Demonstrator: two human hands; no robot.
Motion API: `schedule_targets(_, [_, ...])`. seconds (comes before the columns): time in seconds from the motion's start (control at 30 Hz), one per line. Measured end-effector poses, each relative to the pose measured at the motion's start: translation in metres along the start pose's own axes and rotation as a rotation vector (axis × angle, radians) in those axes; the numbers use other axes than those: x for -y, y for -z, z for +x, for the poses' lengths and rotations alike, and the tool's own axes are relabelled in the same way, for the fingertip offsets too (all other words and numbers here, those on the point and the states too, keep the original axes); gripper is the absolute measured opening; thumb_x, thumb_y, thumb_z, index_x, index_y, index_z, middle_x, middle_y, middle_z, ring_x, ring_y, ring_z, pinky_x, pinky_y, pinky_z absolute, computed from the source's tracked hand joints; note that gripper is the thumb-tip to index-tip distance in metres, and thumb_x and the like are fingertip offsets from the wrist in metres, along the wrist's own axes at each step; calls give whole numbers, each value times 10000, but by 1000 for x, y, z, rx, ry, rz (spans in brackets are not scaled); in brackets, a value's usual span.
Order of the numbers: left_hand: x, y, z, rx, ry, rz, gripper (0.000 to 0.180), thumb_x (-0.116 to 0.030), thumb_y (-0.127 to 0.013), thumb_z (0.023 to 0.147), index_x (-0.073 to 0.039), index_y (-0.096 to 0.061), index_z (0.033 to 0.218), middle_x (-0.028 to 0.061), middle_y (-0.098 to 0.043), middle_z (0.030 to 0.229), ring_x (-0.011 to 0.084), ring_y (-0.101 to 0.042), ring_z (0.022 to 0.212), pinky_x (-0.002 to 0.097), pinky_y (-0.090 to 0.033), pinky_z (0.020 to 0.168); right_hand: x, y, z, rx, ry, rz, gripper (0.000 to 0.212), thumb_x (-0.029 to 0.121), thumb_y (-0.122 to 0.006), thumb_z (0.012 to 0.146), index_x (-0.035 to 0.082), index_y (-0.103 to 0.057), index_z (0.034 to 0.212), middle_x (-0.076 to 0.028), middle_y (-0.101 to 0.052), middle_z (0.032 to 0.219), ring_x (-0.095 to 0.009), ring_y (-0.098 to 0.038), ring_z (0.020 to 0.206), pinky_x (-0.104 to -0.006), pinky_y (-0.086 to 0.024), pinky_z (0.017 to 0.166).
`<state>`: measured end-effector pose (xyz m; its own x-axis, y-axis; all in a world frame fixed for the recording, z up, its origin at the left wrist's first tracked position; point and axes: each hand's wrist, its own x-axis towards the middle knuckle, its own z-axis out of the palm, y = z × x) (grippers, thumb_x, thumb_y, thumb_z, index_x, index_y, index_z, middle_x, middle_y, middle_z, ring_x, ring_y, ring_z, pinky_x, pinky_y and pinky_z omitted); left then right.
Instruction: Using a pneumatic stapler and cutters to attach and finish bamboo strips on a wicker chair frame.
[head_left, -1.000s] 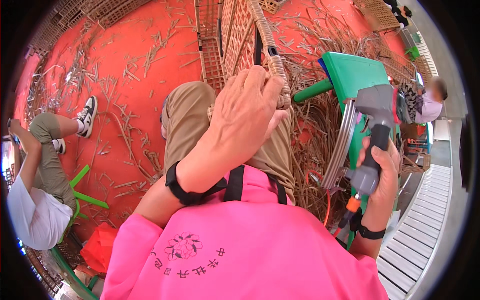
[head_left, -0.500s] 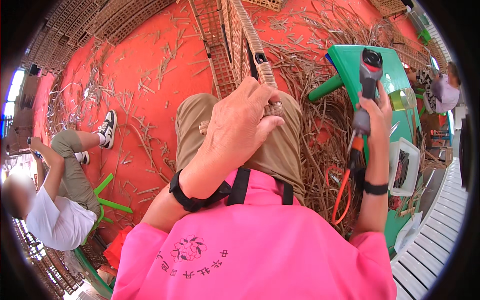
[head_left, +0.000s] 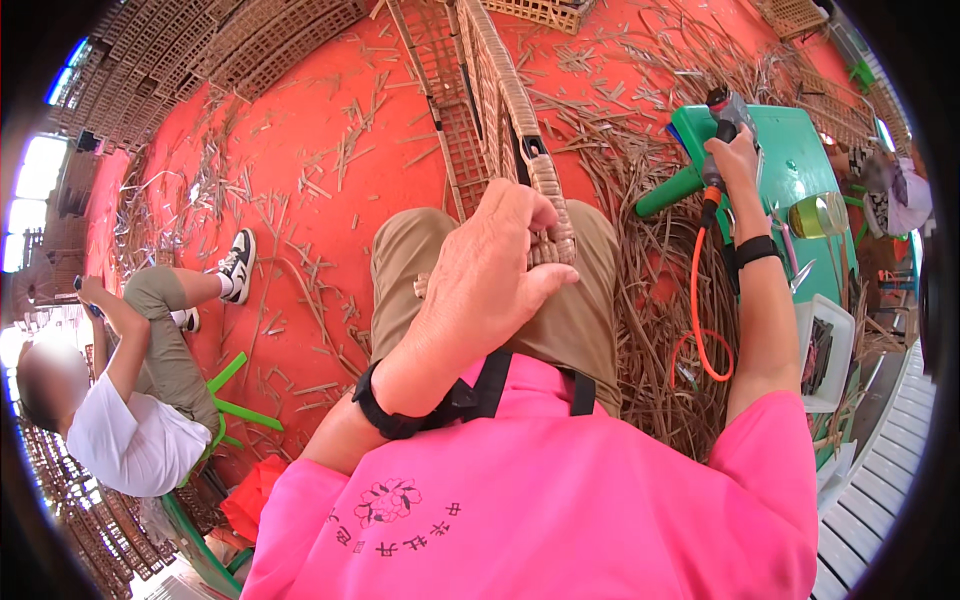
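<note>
A woven wicker frame [head_left: 500, 100] stretches away from my lap, with a thickly wrapped rail. My left hand [head_left: 480, 260] lies over the rail's near end, fingers curled on it and thumb alongside. Part of the weave under the palm is hidden. Off to the right, my right hand [head_left: 735, 155] grips a grey and black air tool [head_left: 722, 130], whose orange hose [head_left: 697, 290] hangs in a loop. That tool is over the near left part of a green table [head_left: 790, 150].
On the green table are a jar of yellowish liquid [head_left: 818, 215] and a white bin [head_left: 828, 350] of dark pieces. Loose strips [head_left: 660, 330] heap beside my right leg. At left sits a person [head_left: 140, 420] near a green stool [head_left: 235, 400]. Wicker panels [head_left: 180, 70] are stacked far left.
My right hand has moved the air tool forward, from upright in the air to over the green table. My left hand stays on the wicker frame.
</note>
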<state>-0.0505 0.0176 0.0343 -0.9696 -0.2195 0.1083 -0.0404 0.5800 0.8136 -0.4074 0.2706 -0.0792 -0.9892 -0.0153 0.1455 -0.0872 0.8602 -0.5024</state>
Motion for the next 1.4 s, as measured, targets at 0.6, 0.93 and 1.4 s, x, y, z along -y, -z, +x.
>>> schedule_targets(0.6, [-4,-3,-2,-78,48,-58,300,-95,-789,818,6,-637,1056,56,-642,951,139,-643,861,289,-526,783,-20,-16,42,-334,-254,172,536,219,-737,813,-64,-523,1215,-283,-625,1188,-434,-601,1156,-473,-491,1000])
schedule_targets(0.93, [2,-1,5,-82,163,-139,112,-67,-667,909,1,-613,980,90,-657,820,154,-641,753,306,-516,714,-111,46,-67,-180,-243,-217,391,166,-653,850,-4,-551,1187,-224,-639,1159,-407,-619,1117,-503,-508,938])
schedule_targets(1.4, [8,6,-14,-339,-73,-318,164,-49,-659,962,-15,-588,1105,48,-634,902,150,-640,862,294,-514,790,-149,78,-78,-356,-15,-93,377,278,-571,1001,-30,-620,1213,-229,-657,1222,-354,-666,1048,-426,-516,883])
